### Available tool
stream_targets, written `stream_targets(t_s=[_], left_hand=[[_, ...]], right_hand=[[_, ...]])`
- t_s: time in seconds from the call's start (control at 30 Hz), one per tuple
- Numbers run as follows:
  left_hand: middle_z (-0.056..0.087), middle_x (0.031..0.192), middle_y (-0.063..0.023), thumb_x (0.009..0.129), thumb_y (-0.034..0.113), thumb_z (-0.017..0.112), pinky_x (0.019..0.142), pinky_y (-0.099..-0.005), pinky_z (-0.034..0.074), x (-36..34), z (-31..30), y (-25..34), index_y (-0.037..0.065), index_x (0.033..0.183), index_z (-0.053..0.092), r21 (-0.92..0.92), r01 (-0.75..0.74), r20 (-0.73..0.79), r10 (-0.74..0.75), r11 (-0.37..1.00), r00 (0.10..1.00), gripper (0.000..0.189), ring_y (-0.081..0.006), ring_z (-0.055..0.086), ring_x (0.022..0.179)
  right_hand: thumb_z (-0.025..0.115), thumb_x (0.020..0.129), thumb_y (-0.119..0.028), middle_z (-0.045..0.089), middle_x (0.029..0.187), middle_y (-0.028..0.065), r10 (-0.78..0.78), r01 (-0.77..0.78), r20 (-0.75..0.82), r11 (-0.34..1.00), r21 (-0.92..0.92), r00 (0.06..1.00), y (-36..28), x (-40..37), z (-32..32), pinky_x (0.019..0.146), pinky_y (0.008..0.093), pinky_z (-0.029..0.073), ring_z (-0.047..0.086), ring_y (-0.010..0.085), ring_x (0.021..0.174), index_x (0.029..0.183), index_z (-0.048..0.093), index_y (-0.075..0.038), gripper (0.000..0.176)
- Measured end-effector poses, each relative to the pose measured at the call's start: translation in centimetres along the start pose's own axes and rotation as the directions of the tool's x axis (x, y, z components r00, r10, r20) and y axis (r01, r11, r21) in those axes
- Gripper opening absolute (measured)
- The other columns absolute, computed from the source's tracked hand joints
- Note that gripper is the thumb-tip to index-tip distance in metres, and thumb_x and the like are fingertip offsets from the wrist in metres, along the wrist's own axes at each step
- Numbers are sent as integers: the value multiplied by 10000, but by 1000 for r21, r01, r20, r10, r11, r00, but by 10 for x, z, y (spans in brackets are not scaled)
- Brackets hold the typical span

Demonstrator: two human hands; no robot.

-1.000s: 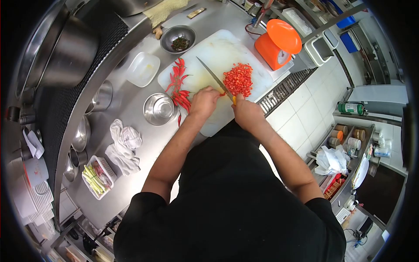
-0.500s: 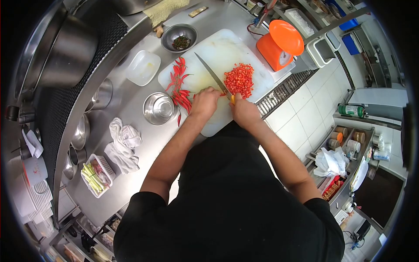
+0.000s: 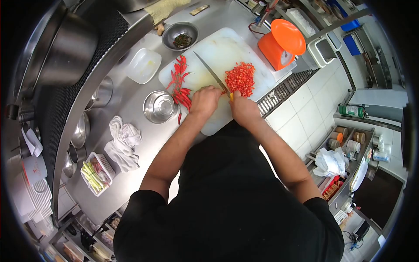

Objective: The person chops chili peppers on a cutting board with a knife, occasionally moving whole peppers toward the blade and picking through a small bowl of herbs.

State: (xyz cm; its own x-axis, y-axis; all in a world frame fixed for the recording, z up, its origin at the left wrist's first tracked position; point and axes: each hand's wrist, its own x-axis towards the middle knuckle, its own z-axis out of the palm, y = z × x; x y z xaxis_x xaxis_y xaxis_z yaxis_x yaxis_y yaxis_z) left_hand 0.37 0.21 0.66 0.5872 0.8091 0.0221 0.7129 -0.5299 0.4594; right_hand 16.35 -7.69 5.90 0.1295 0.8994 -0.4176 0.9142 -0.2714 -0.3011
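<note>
My right hand (image 3: 245, 110) is closed around the yellow handle of a long kitchen knife (image 3: 210, 71). Its blade points up and left across the white cutting board (image 3: 214, 41). My left hand (image 3: 206, 101) has its fingers curled near the blade, pinching a red chili (image 3: 224, 92) whose end shows beside the knife. Right of the blade lies a heap of chopped red chili (image 3: 240, 79). Several whole red chilies (image 3: 179, 76) are spread along the board's left side, some past its edge.
A steel bowl (image 3: 159, 107) and a white dish (image 3: 144, 66) stand left of the board. Behind is a bowl (image 3: 180, 37) with dark contents. An orange scale (image 3: 275, 46) stands at the right. Cloths (image 3: 124, 144) and a basket of vegetables (image 3: 97, 174) lie left.
</note>
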Motion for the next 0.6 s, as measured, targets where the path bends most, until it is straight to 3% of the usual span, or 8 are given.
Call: stream_targets(t_s=[0.17,0.37,0.6], left_hand=[[706,942,-97,930,210,705,799,-485,569,0,-3,1,106,946,764,-38,-5,-15,4,999,1000,121,-336,699,925],[719,945,-92,931,231,715,793,-477,567,0,-3,2,106,931,768,-82,11,-36,-14,997,999,135,-330,704,913],[724,930,-109,929,293,727,769,-487,567,0,-6,3,109,953,778,-74,28,29,-26,997,999,193,-344,711,865]], right_hand=[[589,1039,-261,750,905,243,-26,29,48,997,-73,999,-10,-11,-33,765,493,609,766,396,862,1124,523,23,304],[595,1036,-257,753,904,233,51,-50,9,995,-86,999,-5,2,2,767,489,607,768,387,875,1123,525,21,299],[597,1035,-262,749,882,223,-37,40,25,993,-114,999,-8,-8,-22,735,478,611,771,376,843,1132,512,18,308]])
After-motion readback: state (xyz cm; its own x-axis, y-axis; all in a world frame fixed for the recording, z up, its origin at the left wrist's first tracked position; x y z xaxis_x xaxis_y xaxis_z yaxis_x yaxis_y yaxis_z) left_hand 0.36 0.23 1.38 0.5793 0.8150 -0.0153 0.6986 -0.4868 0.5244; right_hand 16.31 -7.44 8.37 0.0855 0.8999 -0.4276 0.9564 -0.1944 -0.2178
